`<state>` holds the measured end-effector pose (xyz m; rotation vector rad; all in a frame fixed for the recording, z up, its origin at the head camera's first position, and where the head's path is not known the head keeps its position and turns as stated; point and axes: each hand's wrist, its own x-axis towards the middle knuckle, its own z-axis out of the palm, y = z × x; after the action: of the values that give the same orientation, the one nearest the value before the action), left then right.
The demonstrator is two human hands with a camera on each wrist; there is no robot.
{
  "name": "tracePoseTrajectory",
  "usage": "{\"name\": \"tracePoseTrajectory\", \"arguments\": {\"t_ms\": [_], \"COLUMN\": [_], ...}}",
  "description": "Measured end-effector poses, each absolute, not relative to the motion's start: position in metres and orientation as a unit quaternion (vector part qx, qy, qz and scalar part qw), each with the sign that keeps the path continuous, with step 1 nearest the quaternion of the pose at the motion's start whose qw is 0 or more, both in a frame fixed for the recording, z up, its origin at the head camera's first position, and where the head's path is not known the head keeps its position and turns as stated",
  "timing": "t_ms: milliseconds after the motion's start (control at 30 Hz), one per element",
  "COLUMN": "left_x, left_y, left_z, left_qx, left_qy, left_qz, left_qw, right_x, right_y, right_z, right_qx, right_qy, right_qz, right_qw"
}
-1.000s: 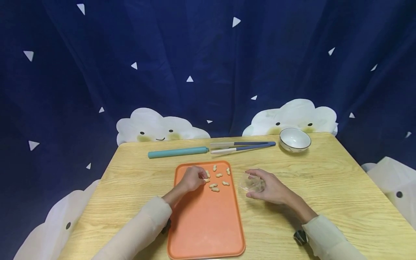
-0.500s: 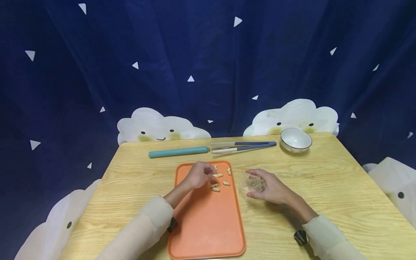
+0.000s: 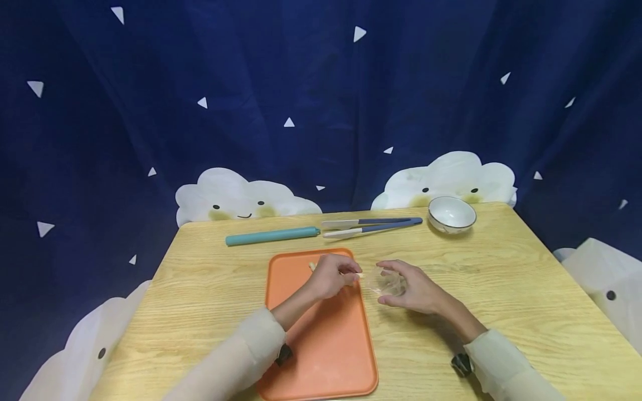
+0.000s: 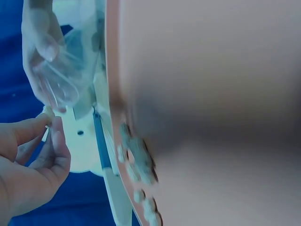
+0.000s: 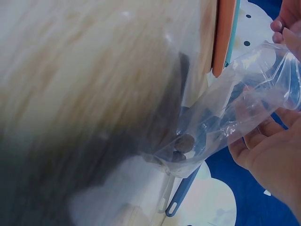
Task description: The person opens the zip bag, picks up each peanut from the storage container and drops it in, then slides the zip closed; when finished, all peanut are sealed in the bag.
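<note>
My left hand is over the right rim of the orange tray, pinching a peanut between thumb and fingertips. Close beside those fingertips is the mouth of a clear plastic bag. My right hand holds that bag, thumb and fingers curled round its upper part, just right of the tray. Low in the bag, the right wrist view shows dark rounded lumps. Several peanuts lie on the tray in the left wrist view; in the head view my left hand hides most of them.
Behind the tray lie a teal rod and tongs with blue handles and pale tips. A white bowl with a dark rim stands at the back right of the wooden table. A dark blue curtain hangs behind.
My left hand has moved right from among the peanuts to the bag's mouth, carrying a peanut. The right hand and bag have stayed in place.
</note>
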<state>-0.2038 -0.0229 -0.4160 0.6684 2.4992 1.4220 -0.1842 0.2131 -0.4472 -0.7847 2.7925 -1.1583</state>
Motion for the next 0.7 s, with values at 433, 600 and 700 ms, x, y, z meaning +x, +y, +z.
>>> {"name": "tracePoseTrajectory", "arguments": {"t_ms": [433,600,700], "left_x": [-0.201,-0.207,-0.211], "left_y": [-0.004,-0.018,-0.03], "left_z": [-0.416,-0.412,-0.413], "left_qx": [0.25,0.219,0.211], "left_qy": [0.841,0.838,0.84], "left_qz": [0.473,0.491,0.493], "left_qw": [0.088,0.094,0.084], "right_x": [-0.184,-0.183,-0.183], "right_y": [0.212,0.212,0.213], "right_z": [-0.449,-0.446,-0.445], "right_qx": [-0.248,-0.248,-0.247], "right_qy": [0.899,0.899,0.899], "right_qz": [-0.361,-0.361,-0.362], "right_qw": [0.008,0.01,0.011]}}
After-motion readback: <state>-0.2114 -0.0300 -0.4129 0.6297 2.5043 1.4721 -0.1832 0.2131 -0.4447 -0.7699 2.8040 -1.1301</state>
